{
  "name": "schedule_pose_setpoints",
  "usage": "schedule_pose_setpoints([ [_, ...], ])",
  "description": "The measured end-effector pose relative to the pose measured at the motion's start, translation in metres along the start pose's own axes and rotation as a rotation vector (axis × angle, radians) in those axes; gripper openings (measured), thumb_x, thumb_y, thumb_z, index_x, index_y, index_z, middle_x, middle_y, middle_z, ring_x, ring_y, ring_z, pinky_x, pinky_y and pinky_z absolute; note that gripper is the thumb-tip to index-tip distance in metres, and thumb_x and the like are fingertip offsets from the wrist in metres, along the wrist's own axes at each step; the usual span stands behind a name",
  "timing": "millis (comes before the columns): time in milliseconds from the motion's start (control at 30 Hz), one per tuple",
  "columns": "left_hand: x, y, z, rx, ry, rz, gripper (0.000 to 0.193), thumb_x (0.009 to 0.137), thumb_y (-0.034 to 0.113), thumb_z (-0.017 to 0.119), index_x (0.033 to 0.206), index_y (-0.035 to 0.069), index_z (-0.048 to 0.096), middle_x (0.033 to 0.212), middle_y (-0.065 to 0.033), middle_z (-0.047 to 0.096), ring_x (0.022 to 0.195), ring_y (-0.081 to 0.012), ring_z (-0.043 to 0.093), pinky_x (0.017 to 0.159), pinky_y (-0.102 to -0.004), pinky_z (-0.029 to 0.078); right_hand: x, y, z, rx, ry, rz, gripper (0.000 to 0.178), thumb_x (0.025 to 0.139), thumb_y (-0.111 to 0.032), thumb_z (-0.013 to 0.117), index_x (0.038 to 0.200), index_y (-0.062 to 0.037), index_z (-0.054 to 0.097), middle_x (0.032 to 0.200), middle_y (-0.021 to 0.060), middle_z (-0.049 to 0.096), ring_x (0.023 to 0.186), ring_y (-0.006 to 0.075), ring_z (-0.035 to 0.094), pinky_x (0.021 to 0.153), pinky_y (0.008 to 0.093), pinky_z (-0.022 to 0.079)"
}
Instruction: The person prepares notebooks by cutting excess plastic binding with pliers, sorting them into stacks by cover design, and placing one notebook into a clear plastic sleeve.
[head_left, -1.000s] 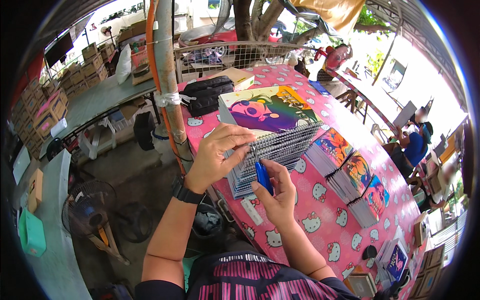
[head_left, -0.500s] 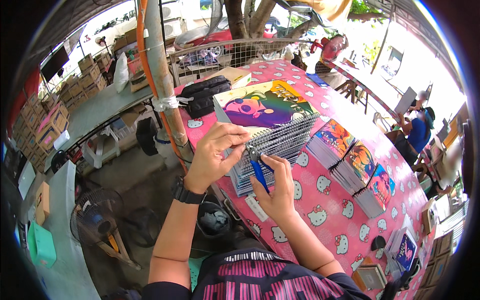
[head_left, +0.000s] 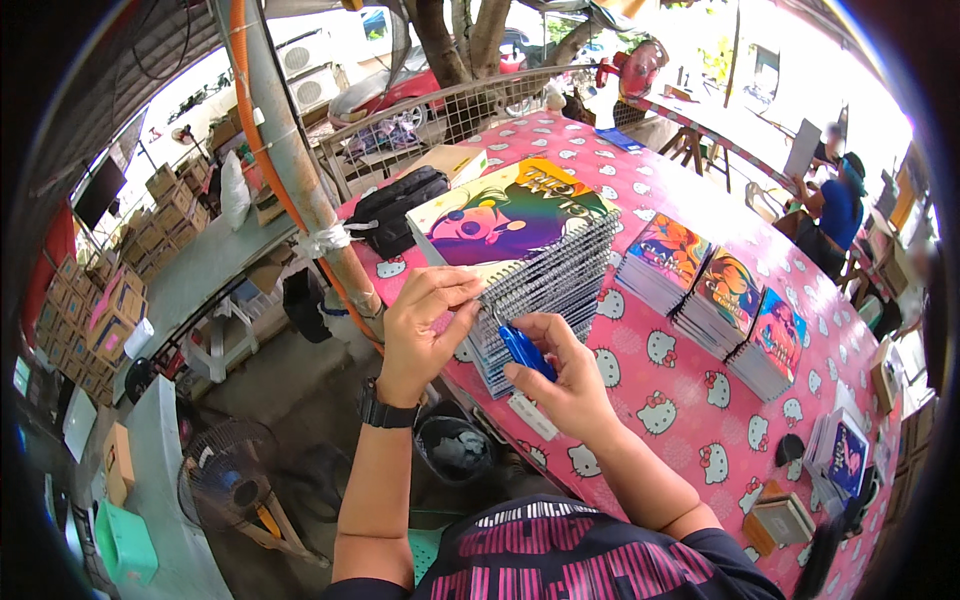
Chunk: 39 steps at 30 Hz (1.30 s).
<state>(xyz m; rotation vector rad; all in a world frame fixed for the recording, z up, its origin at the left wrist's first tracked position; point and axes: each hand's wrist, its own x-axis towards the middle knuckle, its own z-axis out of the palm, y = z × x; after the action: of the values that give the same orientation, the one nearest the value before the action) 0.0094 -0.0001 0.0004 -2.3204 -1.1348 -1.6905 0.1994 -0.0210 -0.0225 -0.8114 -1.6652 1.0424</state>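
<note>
A tall stack of spiral-bound notebooks (head_left: 500,225) stands on the pink patterned table, its wire coils facing me and a colourful cartoon cover on top. At the near left corner of the top notebook, the thumb and fingers of my left hand (head_left: 425,325) are pinched together by the coil's end; what lies between them is too small to make out. My right hand (head_left: 572,378) grips blue-handled pliers (head_left: 524,352), jaws pointing up at that same coil end, close to my left fingertips.
Three smaller notebook stacks (head_left: 705,290) stand to the right. Behind the tall stack lies a black bag (head_left: 398,210). A bin (head_left: 455,447) and a fan (head_left: 235,480) are below on the left, near a metal post (head_left: 335,255). A co-worker (head_left: 838,210) sits at far right.
The view has shifted slightly. The pliers' blue handles are now drawn closer together, and my right fingers are wrapped further round them. My left hand keeps its pinch at the corner.
</note>
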Motion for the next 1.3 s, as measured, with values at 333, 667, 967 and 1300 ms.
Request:
schedule_pose_setpoints([
  [333, 0.000, -0.001, 0.002, 0.012, 0.015, 0.015, 0.022, 0.072, -0.004, 0.069, 0.093, 0.002, 0.070, 0.097, -0.0068, 0.066, 0.092, -0.0221, 0.061, 0.080, -0.0317, 0.049, -0.005, 0.006, 0.011, -0.300, 0.111, -0.227, 0.040, 0.076, -0.015, 0.070, 0.108, 0.0003, 0.052, 0.092, 0.0159, 0.057, 0.077, 0.0287, 0.060, 0.068, 0.0370, 0.048],
  [667, 0.000, -0.002, 0.002, -0.006, 0.004, -0.008, 0.021, 0.072, -0.003, 0.069, 0.093, 0.002, 0.071, 0.097, -0.0066, 0.066, 0.092, -0.0214, 0.061, 0.080, -0.0311, 0.049, -0.011, 0.006, 0.023, 1.018, -0.136, 0.383, 0.028, 0.093, -0.015, 0.056, 0.114, -0.0020, 0.042, 0.101, 0.0098, 0.057, 0.080, 0.0144, 0.059, 0.070, 0.0275, 0.050],
  [967, 0.006, -0.001, -0.015, -0.218, 0.087, -0.149, 0.030, 0.080, 0.008, 0.067, 0.110, 0.003, 0.066, 0.118, -0.0105, 0.061, 0.101, -0.0174, 0.060, 0.080, -0.0305, 0.050, -0.021, 0.029, -0.003, 0.090, -0.050, -0.013, 0.042, 0.085, -0.011, 0.065, 0.122, -0.0011, 0.046, 0.109, 0.0101, 0.058, 0.097, 0.0158, 0.058, 0.084, 0.0299, 0.046],
  [1300, 0.038, -0.077, 0.007, -0.348, 0.332, -0.464, 0.050, 0.097, 0.034, 0.048, 0.136, 0.003, 0.043, 0.139, -0.0141, 0.043, 0.126, -0.0228, 0.042, 0.104, -0.0344, 0.034, 0.004, 0.023, -0.003, -0.523, 0.176, -0.522, 0.048, 0.071, -0.017, 0.074, 0.113, -0.0045, 0.056, 0.106, 0.0106, 0.059, 0.091, 0.0293, 0.055, 0.077, 0.0366, 0.042],
])
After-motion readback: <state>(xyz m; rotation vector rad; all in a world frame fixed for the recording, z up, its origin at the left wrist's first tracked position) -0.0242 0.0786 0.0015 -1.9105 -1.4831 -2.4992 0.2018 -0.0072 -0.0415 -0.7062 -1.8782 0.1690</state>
